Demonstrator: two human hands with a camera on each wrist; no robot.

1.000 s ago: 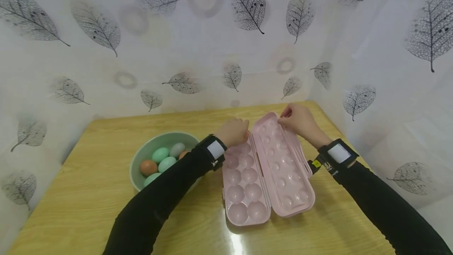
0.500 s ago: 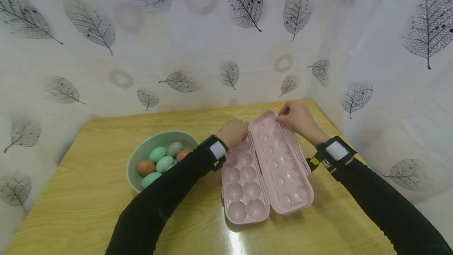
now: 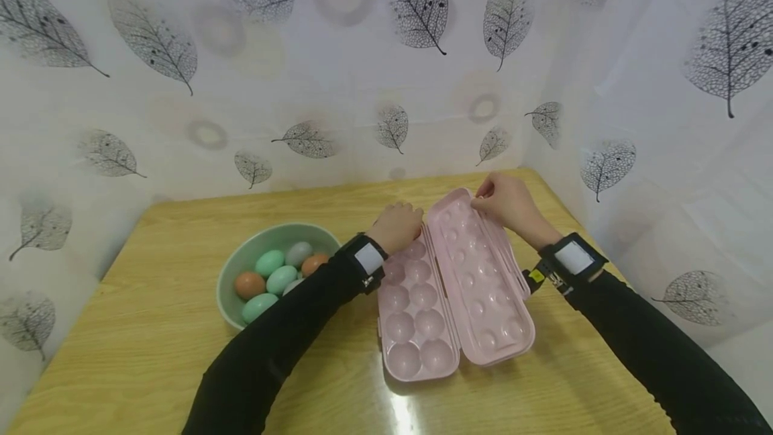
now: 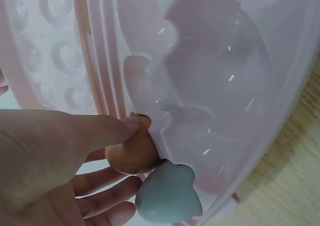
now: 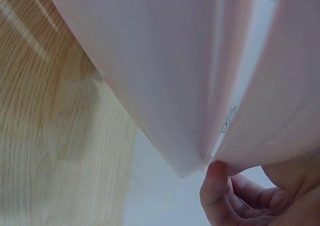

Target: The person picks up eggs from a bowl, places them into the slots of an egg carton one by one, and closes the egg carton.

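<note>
A pink plastic egg box lies open on the table, its dimpled lid tilted up on the right. My left hand is at the tray's far end. In the left wrist view, its thumb and fingers grip a brown egg. Touching that egg is a pale green egg, close by the tray's end wall. The head view hides both eggs behind the hand. My right hand pinches the far edge of the lid; in the right wrist view, its fingertips are at the lid's corner.
Left of the egg box stands a green bowl holding several green, brown and grey eggs, partly covered by the left sleeve. The wooden table meets a leaf-patterned cloth at the back and sides.
</note>
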